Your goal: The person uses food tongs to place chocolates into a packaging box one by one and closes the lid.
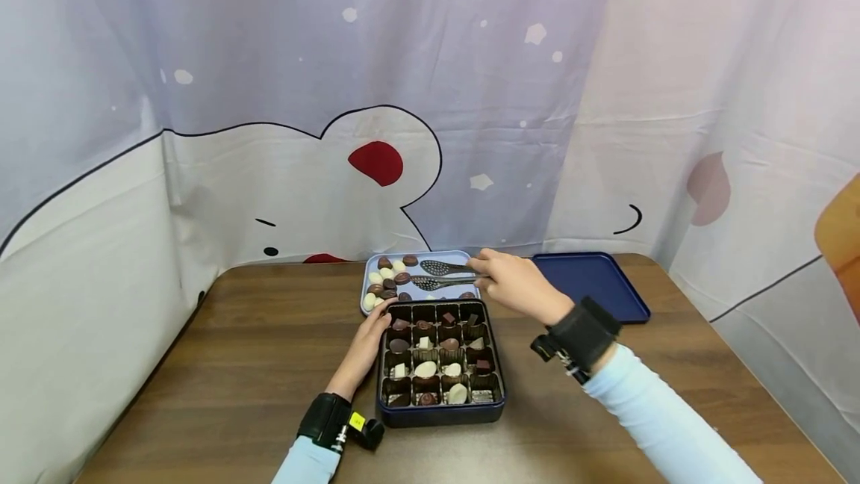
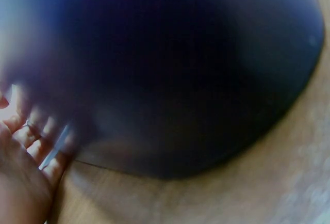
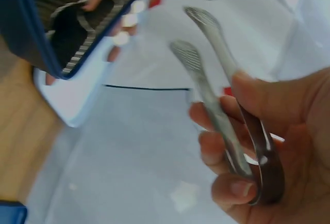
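My right hand [image 1: 520, 286] grips a pair of metal tongs [image 3: 206, 87], fingers curled round the bend and thumb on one arm. The two perforated ends stand apart with nothing between them, above the light blue tray [image 1: 457, 255] in the head view. Dark, brown and white chocolates [image 1: 386, 272] lie on that tray, mostly at its left. My left hand [image 1: 363, 346] rests along the left side of a dark blue box [image 1: 443, 415], fingertips at its far left corner. Brown and white chocolates [image 1: 425, 370] sit in the box's black divided insert.
A dark blue tray [image 1: 584, 286] lies at the back right, beyond my right wrist. The wooden table [image 1: 269, 349] ends at the back against a printed curtain [image 1: 497, 95]. The box stands in front of the light blue tray and overlaps its near edge in the head view.
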A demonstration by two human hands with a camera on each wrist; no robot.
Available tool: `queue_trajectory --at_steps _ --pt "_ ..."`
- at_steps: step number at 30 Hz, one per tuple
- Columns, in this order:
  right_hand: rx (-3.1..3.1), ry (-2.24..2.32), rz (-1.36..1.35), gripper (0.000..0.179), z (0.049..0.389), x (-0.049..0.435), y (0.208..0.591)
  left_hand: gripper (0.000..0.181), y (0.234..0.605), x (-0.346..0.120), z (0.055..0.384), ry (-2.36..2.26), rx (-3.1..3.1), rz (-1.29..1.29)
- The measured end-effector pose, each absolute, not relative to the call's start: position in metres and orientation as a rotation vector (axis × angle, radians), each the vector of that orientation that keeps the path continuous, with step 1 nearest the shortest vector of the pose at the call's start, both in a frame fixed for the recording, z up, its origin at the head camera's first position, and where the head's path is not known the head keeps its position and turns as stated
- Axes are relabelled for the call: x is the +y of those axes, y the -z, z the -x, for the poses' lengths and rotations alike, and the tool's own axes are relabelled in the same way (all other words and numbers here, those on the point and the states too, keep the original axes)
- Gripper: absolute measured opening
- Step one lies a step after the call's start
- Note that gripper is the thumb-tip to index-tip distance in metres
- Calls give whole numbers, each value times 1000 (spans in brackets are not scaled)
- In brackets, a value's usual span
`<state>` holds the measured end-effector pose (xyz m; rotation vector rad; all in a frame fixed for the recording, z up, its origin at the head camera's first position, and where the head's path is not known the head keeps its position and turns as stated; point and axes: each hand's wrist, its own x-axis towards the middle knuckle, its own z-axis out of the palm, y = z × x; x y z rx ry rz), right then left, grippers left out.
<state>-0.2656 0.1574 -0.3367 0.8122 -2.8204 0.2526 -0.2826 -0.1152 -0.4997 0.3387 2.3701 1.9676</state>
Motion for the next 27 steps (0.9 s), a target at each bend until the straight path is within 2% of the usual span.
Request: queue_trajectory --at_steps 10,27 --pt "-2921 -108 -690 23 317 125 381 43 471 -114 265 -1997 2361 -380" --pt "-2957 7 -701 22 345 96 403 43 473 -113 269 -1997 2352 -390"
